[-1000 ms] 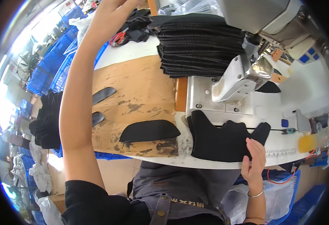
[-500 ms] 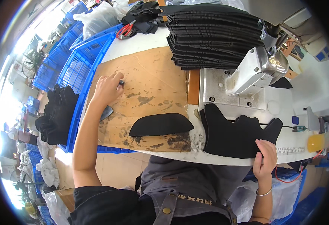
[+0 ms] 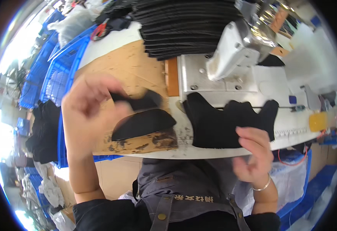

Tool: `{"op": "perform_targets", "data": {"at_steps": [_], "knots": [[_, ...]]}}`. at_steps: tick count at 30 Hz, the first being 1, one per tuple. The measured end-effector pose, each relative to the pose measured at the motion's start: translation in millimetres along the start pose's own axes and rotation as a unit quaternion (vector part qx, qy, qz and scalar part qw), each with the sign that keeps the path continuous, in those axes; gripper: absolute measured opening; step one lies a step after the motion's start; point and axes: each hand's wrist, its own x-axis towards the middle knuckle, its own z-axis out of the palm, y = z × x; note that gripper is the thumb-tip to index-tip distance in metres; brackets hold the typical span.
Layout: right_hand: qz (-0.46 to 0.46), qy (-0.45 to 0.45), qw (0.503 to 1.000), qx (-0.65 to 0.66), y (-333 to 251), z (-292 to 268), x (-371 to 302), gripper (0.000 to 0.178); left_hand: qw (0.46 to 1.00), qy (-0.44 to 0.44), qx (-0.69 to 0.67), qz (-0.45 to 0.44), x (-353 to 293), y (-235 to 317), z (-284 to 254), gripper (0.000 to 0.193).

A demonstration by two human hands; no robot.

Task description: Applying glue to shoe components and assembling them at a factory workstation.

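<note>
Lifted, it seems, from the cardboard (image 3: 114, 65) since the earlier frame, the left hand (image 3: 93, 102) now hangs blurred at nine o'clock with a much fuller view of what it carries — a curved black piece (image 3: 149, 100) reaching toward three o'clock from the thumb and fingertips. Its grip looks like a pinch, the other fingers curled; whether it holds one layer or two is lost in the blur. Only a small dark end showed in those fingers half a second earlier.

Just at the six o'clock side of that piece, a black half-moon piece (image 3: 145, 125) lies flat on the cardboard, as it did before; whether the two touch cannot be told.

At four o'clock the right hand (image 3: 255, 154) has also shifted, its fingers now farther in along the near edge of a scalloped black panel (image 3: 218, 125). They are loosely bent, thumb well apart from them, with nothing visibly gripped; contact with the panel is unclear. So one hand is now loaded, while the other guards the panel only lightly, if at all.

That panel lies on the white tabletop, with the metal machine arm (image 3: 228, 52) toward its twelve o'clock. A tall black stack (image 3: 187, 29) sits at twelve, red-handled scissors (image 3: 99, 31) at eleven, a blue crate (image 3: 76, 61) at ten.
</note>
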Motion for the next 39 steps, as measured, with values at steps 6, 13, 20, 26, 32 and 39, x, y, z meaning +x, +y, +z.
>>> {"op": "perform_targets", "data": {"at_steps": [6,13,20,26,32,39], "knots": [[0.192,-0.08,0.906,0.369,-6.3,25.8,1.5,0.064,0.947,-0.238,-0.215,-0.004,-18.7,10.8,74.9,0.029],[0.335,-0.147,0.669,0.647,9.0,-6.4,-35.9,0.037,0.962,-0.193,-0.175,-0.082,-31.2,-3.3,101.1,0.027],[0.294,-0.118,0.868,0.384,-2.2,-2.9,-34.5,0.054,0.987,-0.109,-0.082,0.086,-23.6,-18.4,128.4,0.029],[0.394,-0.01,0.884,0.251,7.3,-31.6,-25.3,0.04,0.996,-0.013,0.027,0.083,-25.2,-24.7,137.5,0.032],[0.407,-0.099,0.887,0.193,35.6,-59.2,-11.5,0.03,0.973,-0.197,0.005,-0.124,-18.6,-35.2,147.3,0.03],[0.5,-0.154,0.827,0.207,39.1,-57.0,-2.0,0.035,0.957,-0.253,0.092,-0.105,-12.1,-44.5,156.4,0.022]]}}
